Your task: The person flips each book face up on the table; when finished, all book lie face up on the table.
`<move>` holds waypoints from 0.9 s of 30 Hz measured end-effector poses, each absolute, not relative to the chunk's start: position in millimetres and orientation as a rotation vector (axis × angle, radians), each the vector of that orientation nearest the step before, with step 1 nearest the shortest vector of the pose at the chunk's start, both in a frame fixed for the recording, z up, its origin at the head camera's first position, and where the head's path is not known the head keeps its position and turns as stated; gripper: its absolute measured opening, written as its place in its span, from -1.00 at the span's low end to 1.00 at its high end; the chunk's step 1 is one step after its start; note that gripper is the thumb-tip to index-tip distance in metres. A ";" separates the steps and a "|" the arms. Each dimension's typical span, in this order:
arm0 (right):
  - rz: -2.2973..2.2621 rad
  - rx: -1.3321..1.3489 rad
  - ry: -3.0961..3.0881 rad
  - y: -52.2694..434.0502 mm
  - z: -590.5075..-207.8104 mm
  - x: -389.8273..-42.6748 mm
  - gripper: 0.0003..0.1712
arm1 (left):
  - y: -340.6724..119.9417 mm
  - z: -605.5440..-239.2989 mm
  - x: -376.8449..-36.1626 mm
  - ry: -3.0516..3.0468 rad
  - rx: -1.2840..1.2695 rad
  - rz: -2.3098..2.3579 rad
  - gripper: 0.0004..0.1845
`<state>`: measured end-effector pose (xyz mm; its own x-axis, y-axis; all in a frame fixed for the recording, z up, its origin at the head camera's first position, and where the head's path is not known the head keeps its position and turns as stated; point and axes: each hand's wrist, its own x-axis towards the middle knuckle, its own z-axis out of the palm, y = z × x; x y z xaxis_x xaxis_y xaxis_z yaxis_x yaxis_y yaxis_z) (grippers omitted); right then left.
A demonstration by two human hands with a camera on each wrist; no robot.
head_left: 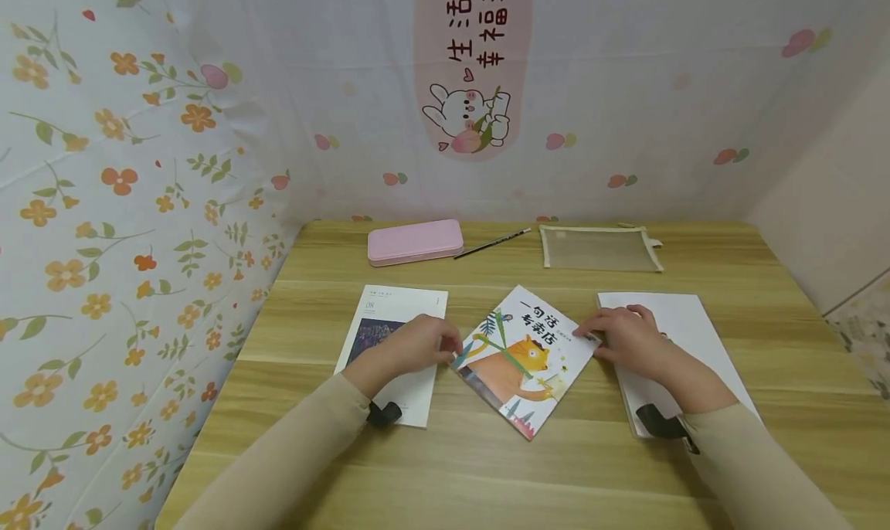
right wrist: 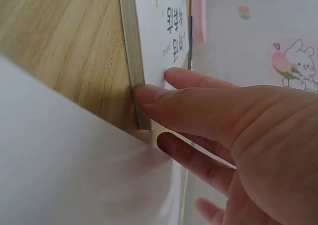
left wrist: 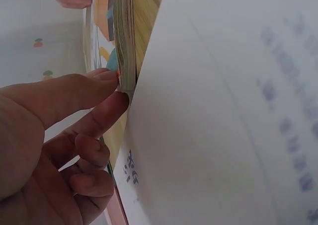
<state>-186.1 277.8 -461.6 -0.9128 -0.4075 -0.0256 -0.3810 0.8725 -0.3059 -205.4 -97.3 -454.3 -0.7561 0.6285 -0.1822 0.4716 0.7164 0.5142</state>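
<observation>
Two corners of the picture book, askew near the middle of the worktop between a dark-pictured white book and a white-covered one, are pinched, one by the left hand, one by the right hand.

3 books, 1 pencil, 2 cases

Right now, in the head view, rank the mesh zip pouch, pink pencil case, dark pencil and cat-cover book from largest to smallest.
1. Cat-cover book
2. Mesh zip pouch
3. Pink pencil case
4. Dark pencil

The book lies nearest the camera, which enlarges it somewhat.
</observation>
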 end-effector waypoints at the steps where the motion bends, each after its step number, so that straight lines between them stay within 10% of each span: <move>1: -0.460 -0.621 2.958 278.2 -461.5 -187.6 -0.60 | -97.4 -454.3 -203.9 2.567 0.871 0.641 -0.91; 27: -0.588 -0.529 2.966 268.8 -464.9 -227.5 -0.66 | -88.5 -459.2 -166.4 2.492 0.928 0.677 -0.82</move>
<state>-227.5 268.8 -464.9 -0.9382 -0.3461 -0.0036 -0.3186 0.8676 -0.3818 -166.4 -88.5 -459.2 -0.7022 0.6858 -0.1913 0.4947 0.6632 0.5617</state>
